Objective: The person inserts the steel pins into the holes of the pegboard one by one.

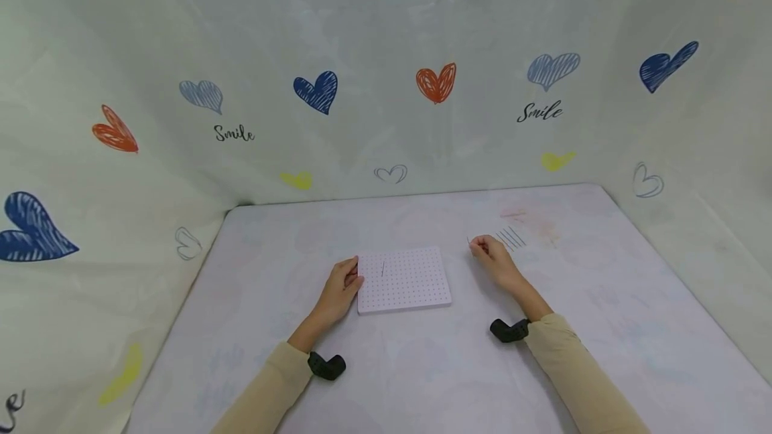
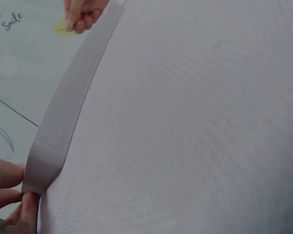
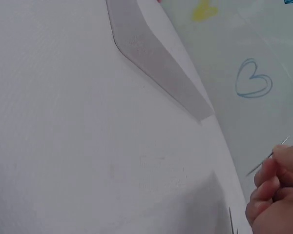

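A white board with rows of small holes point(image 1: 410, 286) lies flat on the table. My left hand point(image 1: 339, 293) grips its left edge, with thumb and fingers at the side. One thin dark needle point(image 1: 382, 270) stands in a hole toward the board's left; in the left wrist view this needle point(image 2: 18, 112) rises above the edge. Right of the board, my right hand point(image 1: 496, 263) pinches another needle point(image 3: 260, 166) between thumb and fingertips, above the table. Beside that hand lie several needles point(image 1: 511, 238) in a row, partly visible at the bottom of the right wrist view.
A white cloth covers the table point(image 1: 410, 374). Behind it hangs a pale curtain point(image 1: 374, 25) printed with hearts and lettering, which also runs down both sides. Each wrist carries a black camera mount, such as the right one point(image 1: 508, 331).
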`<state>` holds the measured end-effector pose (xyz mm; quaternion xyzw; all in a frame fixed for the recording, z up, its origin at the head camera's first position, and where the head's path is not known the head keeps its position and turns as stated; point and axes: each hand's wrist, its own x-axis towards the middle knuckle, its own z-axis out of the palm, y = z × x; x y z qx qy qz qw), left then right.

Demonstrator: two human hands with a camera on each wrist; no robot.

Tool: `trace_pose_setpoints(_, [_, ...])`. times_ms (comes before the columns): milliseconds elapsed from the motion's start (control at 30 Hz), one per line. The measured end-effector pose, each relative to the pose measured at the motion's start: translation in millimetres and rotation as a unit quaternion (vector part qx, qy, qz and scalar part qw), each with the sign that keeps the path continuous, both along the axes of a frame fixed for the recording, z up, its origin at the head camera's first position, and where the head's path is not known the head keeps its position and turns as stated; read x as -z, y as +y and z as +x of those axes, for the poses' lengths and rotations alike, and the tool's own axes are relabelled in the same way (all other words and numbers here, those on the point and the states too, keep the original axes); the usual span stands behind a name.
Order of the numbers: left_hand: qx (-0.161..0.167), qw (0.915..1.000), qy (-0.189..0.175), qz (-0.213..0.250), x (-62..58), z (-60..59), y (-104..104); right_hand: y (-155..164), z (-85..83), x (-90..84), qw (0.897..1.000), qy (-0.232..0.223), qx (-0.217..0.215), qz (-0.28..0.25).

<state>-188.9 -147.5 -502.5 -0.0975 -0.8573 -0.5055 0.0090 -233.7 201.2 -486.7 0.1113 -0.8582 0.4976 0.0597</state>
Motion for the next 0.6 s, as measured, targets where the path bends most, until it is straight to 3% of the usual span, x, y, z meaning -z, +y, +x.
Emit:
trace_pose_setpoints(167, [-0.002, 1.0, -0.002, 0.004, 0.1, 1.5, -0.1, -16.4, 0.4, -0.9, 0.998, 0.014, -0.049, -0.031])
trace_pose_setpoints(600, [-0.001, 1.0, -0.001, 0.007, 3.3, 0.7, -1.9, -65.5, 0.7, -3.4, 0.993, 0.036, -0.1, -0.045])
